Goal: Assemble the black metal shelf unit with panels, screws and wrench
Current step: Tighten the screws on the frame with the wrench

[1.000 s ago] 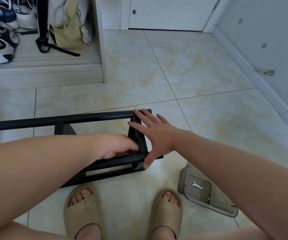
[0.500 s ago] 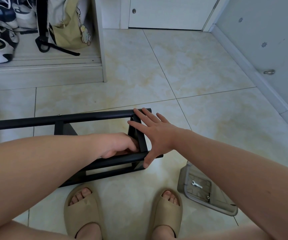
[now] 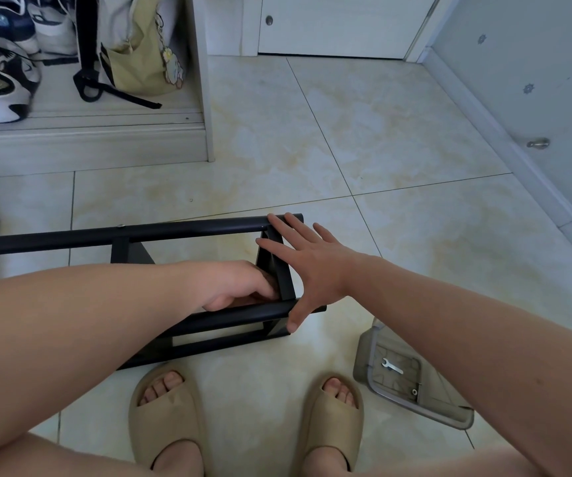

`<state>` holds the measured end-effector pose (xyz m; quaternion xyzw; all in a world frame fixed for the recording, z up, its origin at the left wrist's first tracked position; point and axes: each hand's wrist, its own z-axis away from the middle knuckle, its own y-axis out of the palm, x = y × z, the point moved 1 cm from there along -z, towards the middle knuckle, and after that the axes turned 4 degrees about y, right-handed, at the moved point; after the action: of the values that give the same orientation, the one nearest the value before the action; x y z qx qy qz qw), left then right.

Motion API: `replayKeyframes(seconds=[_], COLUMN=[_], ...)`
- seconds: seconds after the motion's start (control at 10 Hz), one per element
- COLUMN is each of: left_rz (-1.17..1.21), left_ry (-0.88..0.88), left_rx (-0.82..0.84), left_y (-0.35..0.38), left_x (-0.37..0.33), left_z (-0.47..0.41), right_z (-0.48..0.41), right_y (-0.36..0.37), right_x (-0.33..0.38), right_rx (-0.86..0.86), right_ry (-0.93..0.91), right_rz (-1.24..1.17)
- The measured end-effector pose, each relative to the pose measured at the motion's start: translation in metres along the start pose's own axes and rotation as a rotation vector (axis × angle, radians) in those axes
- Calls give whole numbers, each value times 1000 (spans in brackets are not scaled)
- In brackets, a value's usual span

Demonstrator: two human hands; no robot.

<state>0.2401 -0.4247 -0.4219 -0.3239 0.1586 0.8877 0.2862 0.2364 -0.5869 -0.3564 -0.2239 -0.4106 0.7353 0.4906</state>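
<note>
Black metal shelf frame (image 3: 188, 232), on its side

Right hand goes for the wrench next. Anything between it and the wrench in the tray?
Nothing visible. The right hand lies flat against the end of the black frame; the wrench lies uncovered in the gray tray on the floor to its right, with only bare tile and the tray's rim between.
</note>
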Motion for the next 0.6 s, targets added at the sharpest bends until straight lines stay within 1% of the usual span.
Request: replayKeyframes(seconds=[0.2,0.4,0.6], left_rz=[-30,52,-48], left_ry=[2,16,11], left_rx=[-34,-31,-49], left_y=[1,4,4], left_x=[1,-2,-1], left_z=[0,2,-1], right_z=[-1,-1,-1], right_y=[0,-1,1], right_x=[-1,-1,-1], right_rx=[2,4,-4], right_ry=[-1,1,-4], right_rz=[1,9,-8])
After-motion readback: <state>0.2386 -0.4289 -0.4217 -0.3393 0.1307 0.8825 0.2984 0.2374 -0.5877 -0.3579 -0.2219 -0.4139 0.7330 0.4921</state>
